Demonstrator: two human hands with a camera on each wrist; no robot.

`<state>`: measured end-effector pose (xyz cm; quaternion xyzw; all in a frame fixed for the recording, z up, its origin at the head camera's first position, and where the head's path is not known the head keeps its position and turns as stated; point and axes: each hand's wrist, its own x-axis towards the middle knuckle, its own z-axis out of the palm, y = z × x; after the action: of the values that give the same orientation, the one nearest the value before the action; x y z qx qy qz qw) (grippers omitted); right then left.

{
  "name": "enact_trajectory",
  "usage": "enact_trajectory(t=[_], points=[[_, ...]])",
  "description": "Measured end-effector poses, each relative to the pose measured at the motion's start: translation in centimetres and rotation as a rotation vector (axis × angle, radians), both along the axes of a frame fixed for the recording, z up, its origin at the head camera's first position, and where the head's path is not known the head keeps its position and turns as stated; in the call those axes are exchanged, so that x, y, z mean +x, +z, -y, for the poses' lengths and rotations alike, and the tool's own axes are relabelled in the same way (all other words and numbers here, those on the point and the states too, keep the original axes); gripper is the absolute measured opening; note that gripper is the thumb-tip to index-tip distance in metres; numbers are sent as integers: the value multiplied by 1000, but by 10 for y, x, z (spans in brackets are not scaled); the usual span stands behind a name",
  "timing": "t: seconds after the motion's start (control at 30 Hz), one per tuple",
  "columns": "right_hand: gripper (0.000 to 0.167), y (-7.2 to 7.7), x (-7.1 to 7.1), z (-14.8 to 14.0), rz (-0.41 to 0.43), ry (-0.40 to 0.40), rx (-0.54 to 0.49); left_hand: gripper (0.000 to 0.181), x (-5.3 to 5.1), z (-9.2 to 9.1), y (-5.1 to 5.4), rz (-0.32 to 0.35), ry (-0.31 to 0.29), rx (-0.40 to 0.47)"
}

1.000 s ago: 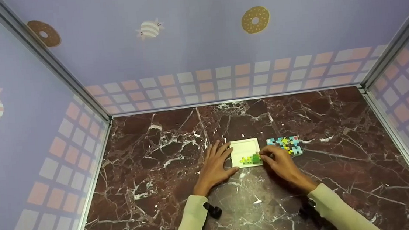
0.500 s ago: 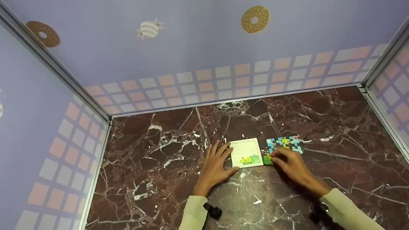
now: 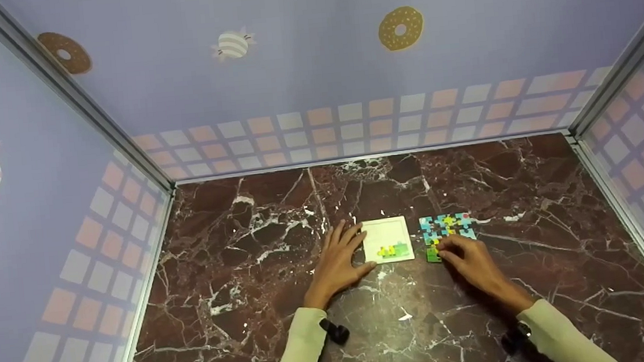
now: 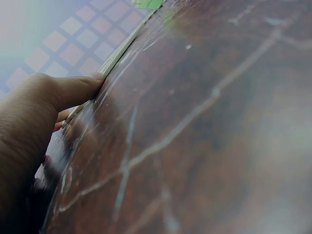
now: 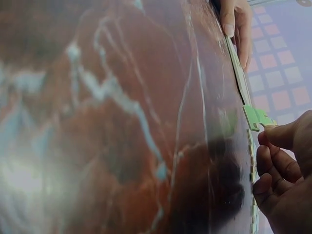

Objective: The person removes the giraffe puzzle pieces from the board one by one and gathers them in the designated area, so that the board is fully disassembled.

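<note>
My right hand [image 3: 475, 264] pinches a green jigsaw piece [image 3: 433, 254] between thumb and fingers, just below the front edge of a block of joined jigsaw pieces [image 3: 436, 224]. In the right wrist view the green jigsaw piece [image 5: 257, 117] is seen nearly edge-on at the fingertips. My left hand [image 3: 338, 266] lies spread at the left side of a pale square puzzle tray [image 3: 383, 233], its straight fingers and thumb touching the rim. The thumb [image 4: 80, 90] meets the tray's edge in the left wrist view. A faint yellow and green picture shows at the tray's lower right.
Dark red marbled tabletop [image 3: 240, 316] with white veins surrounds the tray and the pieces. Purple wall panels [image 3: 313, 77] with pink and white squares enclose it at the back and sides. Each wrist carries a small black camera [image 3: 335, 332].
My right hand has moved right with the green jigsaw piece, from the tray's lower right corner to just below the joined pieces. The left hand and the tray keep their places.
</note>
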<state>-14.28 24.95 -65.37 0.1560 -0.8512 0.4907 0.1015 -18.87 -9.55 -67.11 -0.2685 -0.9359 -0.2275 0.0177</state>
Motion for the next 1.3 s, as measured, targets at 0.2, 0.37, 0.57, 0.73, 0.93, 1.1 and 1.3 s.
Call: enact_trajectory(t=[0.2, 0.37, 0.57, 0.73, 0.93, 1.1, 1.3], points=[[16, -3, -3, -3, 5, -6, 48, 80, 0, 0, -1, -12, -7, 9], [16, -2, -6, -2, -15, 2, 105, 80, 0, 0, -1, -29, -9, 8], [15, -1, -6, -3, -50, 11, 138, 80, 0, -1, 0, -28, -6, 6], [16, -1, -8, -3, -69, 4, 170, 81, 0, 0, 0, -6, -5, 10], [16, -1, -9, -2, -51, 2, 179, 81, 0, 0, 0, -12, -7, 12], [15, 0, -9, -3, -38, 6, 180, 81, -1, 0, -1, -21, -6, 7], [15, 2, -9, -3, -64, 19, 176, 82, -1, 1, -2, -18, -6, 9]])
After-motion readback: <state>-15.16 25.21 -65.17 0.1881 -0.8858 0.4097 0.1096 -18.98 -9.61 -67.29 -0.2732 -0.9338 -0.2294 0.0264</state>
